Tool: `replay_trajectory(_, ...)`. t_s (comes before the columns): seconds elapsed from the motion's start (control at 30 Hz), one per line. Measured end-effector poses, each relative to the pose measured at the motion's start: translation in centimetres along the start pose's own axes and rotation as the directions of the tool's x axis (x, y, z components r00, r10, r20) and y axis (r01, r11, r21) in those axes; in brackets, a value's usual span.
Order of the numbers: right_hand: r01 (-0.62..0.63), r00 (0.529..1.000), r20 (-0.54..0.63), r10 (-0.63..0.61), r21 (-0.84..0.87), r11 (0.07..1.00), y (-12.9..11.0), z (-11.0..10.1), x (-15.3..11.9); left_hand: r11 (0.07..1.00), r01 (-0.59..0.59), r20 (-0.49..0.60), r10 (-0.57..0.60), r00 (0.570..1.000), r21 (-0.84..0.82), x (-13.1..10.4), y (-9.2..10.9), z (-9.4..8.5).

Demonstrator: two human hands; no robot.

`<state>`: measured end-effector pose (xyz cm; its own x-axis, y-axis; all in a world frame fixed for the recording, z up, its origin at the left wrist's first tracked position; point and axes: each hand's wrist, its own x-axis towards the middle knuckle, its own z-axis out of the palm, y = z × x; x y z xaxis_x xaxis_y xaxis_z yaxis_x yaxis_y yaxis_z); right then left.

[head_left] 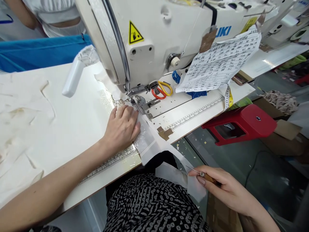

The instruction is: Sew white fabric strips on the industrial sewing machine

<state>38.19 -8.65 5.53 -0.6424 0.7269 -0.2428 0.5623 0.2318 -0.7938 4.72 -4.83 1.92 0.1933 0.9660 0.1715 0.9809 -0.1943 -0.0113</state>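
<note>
My left hand (122,126) lies flat on white fabric (147,141) just in front of the sewing machine's (149,48) presser foot, its fingers slightly bent. From there the fabric runs off the table edge as a strip over my lap. Low on the right, my right hand (223,187) is closed around the wooden handle of an awl (202,174), its thin metal point aimed left. The strip's far end hangs right beside these fingers; whether they also pinch it I cannot tell. Scissors with red and yellow handles (165,89) lie behind the needle area.
Ruler tape (193,113) runs along the table's front edge. A handwritten sheet (219,61) hangs from the machine. White cloth pieces (21,112) and a white bottle-like object (73,77) lie left. A red stool (243,124) stands right. Another person (58,14) is behind the table.
</note>
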Motion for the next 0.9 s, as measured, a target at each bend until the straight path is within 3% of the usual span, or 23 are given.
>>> replay_trajectory(0.67,0.208,0.978,-0.013,-0.208,0.126,0.970,-0.2,1.1,2.8,0.999,-0.043,-0.051,0.043,0.998,0.018,-0.1,0.0,0.5)
replay_trajectory(0.9,0.214,0.976,0.000,-0.220,0.236,0.948,-0.6,1.4,4.5,0.999,-0.033,-0.031,0.033,0.999,-0.015,0.0,-0.1,0.4)
